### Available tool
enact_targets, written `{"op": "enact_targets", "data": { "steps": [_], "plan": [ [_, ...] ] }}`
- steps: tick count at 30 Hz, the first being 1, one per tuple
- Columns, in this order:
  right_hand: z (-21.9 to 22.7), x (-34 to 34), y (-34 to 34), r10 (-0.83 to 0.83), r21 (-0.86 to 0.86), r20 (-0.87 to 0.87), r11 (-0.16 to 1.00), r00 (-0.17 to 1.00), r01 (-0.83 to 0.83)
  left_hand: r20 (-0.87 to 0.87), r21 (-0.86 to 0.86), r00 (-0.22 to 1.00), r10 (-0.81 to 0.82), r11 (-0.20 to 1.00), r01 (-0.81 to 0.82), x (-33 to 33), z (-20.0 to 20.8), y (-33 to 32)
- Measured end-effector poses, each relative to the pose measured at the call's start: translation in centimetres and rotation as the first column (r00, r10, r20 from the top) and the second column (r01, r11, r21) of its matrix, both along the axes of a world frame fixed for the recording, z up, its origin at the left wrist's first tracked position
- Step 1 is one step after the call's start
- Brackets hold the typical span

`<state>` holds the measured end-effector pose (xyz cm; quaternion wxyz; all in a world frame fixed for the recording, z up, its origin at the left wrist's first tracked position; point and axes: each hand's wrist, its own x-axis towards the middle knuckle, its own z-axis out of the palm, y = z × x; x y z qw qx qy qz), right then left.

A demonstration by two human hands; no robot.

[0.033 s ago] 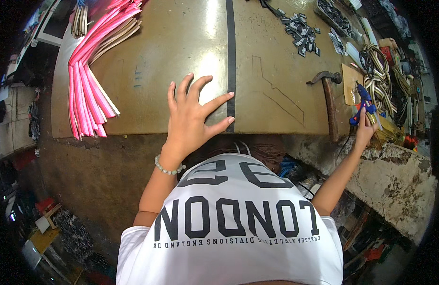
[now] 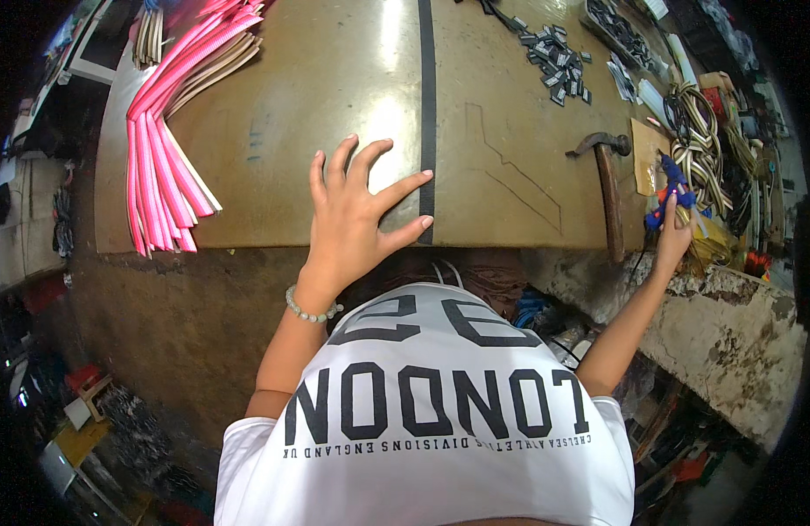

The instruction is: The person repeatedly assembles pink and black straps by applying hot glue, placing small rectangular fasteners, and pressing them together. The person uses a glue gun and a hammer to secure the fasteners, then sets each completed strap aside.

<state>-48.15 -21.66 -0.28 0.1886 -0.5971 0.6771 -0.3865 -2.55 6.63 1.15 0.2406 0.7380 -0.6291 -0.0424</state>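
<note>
Black flat webbing strap (image 2: 426, 105) lies under 2 fingertips of my wide-spread left hand (image 2: 356, 219); at 3 o'clock, my right hand (image 2: 674, 235) grips a blue glue gun (image 2: 668, 188).

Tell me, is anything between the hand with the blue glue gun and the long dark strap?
Yes. A hammer lies on the brown board between the right hand, gripping the glue gun, and the strap under the left hand.

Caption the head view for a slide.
Left hand pins a dark strap on the workboard; right hand grips a blue glue gun.
</note>
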Motion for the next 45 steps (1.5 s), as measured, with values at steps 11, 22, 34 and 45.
{"op": "enact_targets", "data": {
  "steps": [11, 22, 34, 45],
  "plan": [
    [8.3, 21.6, 7.5, 0.671, 0.038, 0.299, 0.702, 0.679, -0.711, -0.032, 0.009, 0.999, -0.010, 1.000, 0.010, 0.2, 0.2, 0.1],
    [6.1, 27.2, 6.7, 0.941, 0.141, -0.086, 0.336, 0.326, -0.931, -0.071, 0.021, 0.997, -0.009, 1.000, 0.010, 0.4, 0.5, 0.1],
    [6.3, 29.0, 4.8, 0.936, 0.076, -0.249, 0.275, 0.249, -0.958, -0.032, 0.009, 0.999, -0.021, 1.000, 0.021, 0.4, 0.1, 0.2],
    [6.4, 13.1, 0.5, 0.157, -0.163, -0.118, 0.971, 0.980, -0.175, -0.307, -0.350, 0.893, 0.330, 0.833, -0.428, 10.5, 2.1, 2.9]
  ]
}}
